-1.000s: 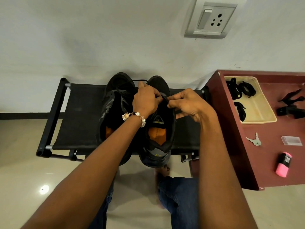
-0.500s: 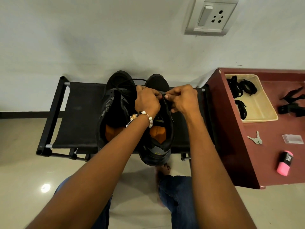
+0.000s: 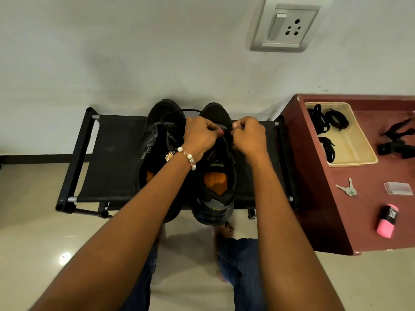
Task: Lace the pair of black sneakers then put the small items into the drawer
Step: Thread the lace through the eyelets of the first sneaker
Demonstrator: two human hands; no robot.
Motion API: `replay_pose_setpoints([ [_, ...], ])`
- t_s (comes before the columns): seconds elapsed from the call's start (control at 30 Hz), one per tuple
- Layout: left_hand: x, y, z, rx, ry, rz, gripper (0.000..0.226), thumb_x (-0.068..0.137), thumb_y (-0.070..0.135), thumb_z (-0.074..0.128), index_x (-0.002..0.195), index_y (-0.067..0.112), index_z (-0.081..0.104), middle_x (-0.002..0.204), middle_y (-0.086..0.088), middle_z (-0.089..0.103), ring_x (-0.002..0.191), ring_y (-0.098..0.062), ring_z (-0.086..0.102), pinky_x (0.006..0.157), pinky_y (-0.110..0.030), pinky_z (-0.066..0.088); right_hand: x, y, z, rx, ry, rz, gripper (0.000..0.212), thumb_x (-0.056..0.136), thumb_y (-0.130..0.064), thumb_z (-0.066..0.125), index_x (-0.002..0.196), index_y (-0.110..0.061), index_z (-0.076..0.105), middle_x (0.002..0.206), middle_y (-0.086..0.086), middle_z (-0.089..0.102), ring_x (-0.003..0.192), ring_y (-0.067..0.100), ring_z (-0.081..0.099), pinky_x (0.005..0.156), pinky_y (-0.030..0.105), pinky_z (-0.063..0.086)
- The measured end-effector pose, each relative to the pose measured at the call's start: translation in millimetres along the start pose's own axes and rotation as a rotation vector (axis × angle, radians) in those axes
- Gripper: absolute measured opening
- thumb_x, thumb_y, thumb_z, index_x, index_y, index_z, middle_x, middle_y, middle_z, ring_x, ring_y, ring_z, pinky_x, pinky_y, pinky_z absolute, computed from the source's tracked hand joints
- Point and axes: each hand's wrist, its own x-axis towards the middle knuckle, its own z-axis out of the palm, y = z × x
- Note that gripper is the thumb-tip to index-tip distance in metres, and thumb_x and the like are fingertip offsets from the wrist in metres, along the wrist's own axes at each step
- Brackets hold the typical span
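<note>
**Both hands work the lace on the right-side sneaker**

The pair of black sneakers [image 3: 190, 162] stands side by side on the black bench [image 3: 116, 158], toes to the wall, so the eyelets face the person. The left hand [image 3: 198, 136] and right hand [image 3: 248, 136] hover over the right-side shoe, fingers curled and pinching the black lace [image 3: 225, 136] from either side, probably to draw it taut across the tongue. The small items wait on the maroon cabinet top [image 3: 341, 209] to the right: keys [image 3: 347, 188], a pink roll [image 3: 386, 222] and a clear case [image 3: 398, 189]. No drawer shows.
</note>
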Motion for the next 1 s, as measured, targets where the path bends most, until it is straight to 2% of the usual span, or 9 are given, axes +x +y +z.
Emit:
replay_pose_setpoints([
  [0.13, -9, 7, -12, -0.254, 0.014, 0.009, 0.047, 0.083, -0.003, 0.059, 0.123, 0.020, 0.054, 0.127, -0.003, 0.047, 0.109, -0.016, 0.051, 0.080, -0.025, 0.052, -4, -10, -23, 0.440, 0.071, 0.080, 0.016, 0.100, -0.010, 0.044, 0.089, -0.013, 0.054, 0.090, 0.009, 0.067, 0.076, 0.021, 0.072, 0.068, 0.043, 0.062],
  [0.3, -16, 22, -31, -0.450, -0.012, 0.064, 0.035, 0.098, -0.005, 0.035, 0.126, 0.012, 0.049, 0.109, -0.001, 0.058, 0.089, -0.009, 0.057, 0.062, -0.016, 0.045, -12, -43, -59, 1.042, 0.200, -0.137, 0.013, 0.101, -0.002, 0.043, 0.092, -0.006, 0.053, 0.085, 0.012, 0.069, 0.084, 0.032, 0.072, 0.079, 0.042, 0.058],
  [0.37, -19, 27, -34, -0.508, -0.007, 0.129, 0.028, 0.102, -0.001, 0.032, 0.119, 0.004, 0.054, 0.095, -0.006, 0.066, 0.071, -0.008, 0.060, 0.054, -0.015, 0.043, -13, -47, -60, 1.033, 0.145, -0.195, 0.014, 0.100, -0.002, 0.047, 0.089, -0.007, 0.056, 0.080, 0.011, 0.069, 0.076, 0.030, 0.071, 0.077, 0.041, 0.056],
  [0.43, -23, 31, -34, -0.581, -0.025, 0.143, 0.023, 0.103, 0.002, 0.033, 0.115, 0.001, 0.053, 0.086, -0.009, 0.069, 0.062, -0.011, 0.064, 0.051, -0.017, 0.044, -15, -47, -50, 0.841, 0.061, -0.196, 0.013, 0.097, -0.004, 0.052, 0.088, -0.009, 0.060, 0.079, 0.008, 0.071, 0.074, 0.022, 0.068, 0.072, 0.035, 0.053],
  [0.57, -24, 27, -29, -0.572, -0.074, 0.136, 0.015, 0.102, 0.007, 0.044, 0.103, 0.004, 0.058, 0.087, -0.011, 0.073, 0.069, -0.018, 0.071, 0.051, -0.021, 0.047, -14, -44, -32, 0.494, -0.009, -0.215, 0.005, 0.091, -0.010, 0.066, 0.088, -0.009, 0.070, 0.076, 0.001, 0.068, 0.066, 0.003, 0.060, 0.065, 0.019, 0.049],
  [0.7, -26, 23, -29, -0.562, -0.156, 0.198, 0.025, 0.101, 0.011, 0.047, 0.092, 0.003, 0.070, 0.081, -0.008, 0.073, 0.078, -0.019, 0.071, 0.071, -0.028, 0.055, -8, -42, -22, 0.376, -0.075, -0.211, 0.009, 0.083, -0.021, 0.073, 0.076, -0.026, 0.074, 0.073, 0.000, 0.071, 0.076, 0.031, 0.069, 0.076, 0.045, 0.059],
  [0.83, -26, 25, -34, -0.598, -0.332, 0.168, 0.027, 0.102, 0.015, 0.045, 0.090, 0.006, 0.068, 0.081, -0.004, 0.073, 0.081, -0.016, 0.070, 0.078, -0.028, 0.052, -7, -42, -21, 0.349, -0.047, -0.233, 0.014, 0.082, -0.023, 0.074, 0.070, -0.031, 0.072, 0.078, -0.012, 0.066, 0.088, 0.028, 0.066, 0.078, 0.046, 0.057],
  [0.93, -25, 26, -38, -0.665, -0.423, 0.125, 0.028, 0.101, 0.014, 0.046, 0.092, -0.001, 0.068, 0.082, -0.013, 0.072, 0.078, -0.023, 0.070, 0.078, -0.030, 0.058, -10, -41, -22, 0.526, -0.151, -0.179, 0.012, 0.089, -0.006, 0.068, 0.079, -0.013, 0.071, 0.053, -0.005, 0.057, 0.047, 0.015, 0.052, 0.050, 0.027, 0.048],
  [1.0, -26, 28, -38, -0.675, -0.402, 0.084, 0.027, 0.100, 0.013, 0.047, 0.090, -0.001, 0.067, 0.076, -0.014, 0.072, 0.070, -0.022, 0.070, 0.068, -0.029, 0.058, -15, -42, -21, 0.744, -0.213, -0.111, 0.006, 0.091, -0.002, 0.064, 0.087, -0.001, 0.068, 0.055, 0.002, 0.052, 0.041, 0.011, 0.039, 0.043, 0.022, 0.039],
])
